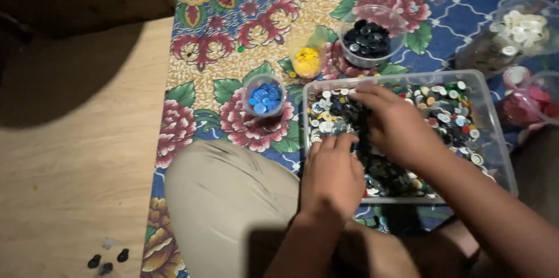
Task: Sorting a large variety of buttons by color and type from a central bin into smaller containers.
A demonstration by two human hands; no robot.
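Fingers of both hands were bent down into the mixed buttons (pixel 448 112) in the clear box (pixel 495 132); what they held, I cannot tell. Left hand (pixel 332 176) sat at six o'clock of the right hand (pixel 396 123); blue buttons (pixel 265 98) lay at nine o'clock.

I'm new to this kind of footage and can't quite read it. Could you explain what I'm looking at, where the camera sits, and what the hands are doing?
There is no machine here: a person sits on a flowered mat, and one camera worn on their head looks down at their bare hands. Both hands reach into a clear rectangular plastic tub filled with mixed coloured buttons. The left hand rests at the tub's near edge, fingers on the buttons; the right hand spreads over the middle. Whether either pinches a button cannot be seen. Beyond the tub stand small clear cups: one of blue buttons, one of yellow buttons, and a bowl of black buttons. A bowl of white buttons sits at the right. The person's knee in beige cloth shows below.
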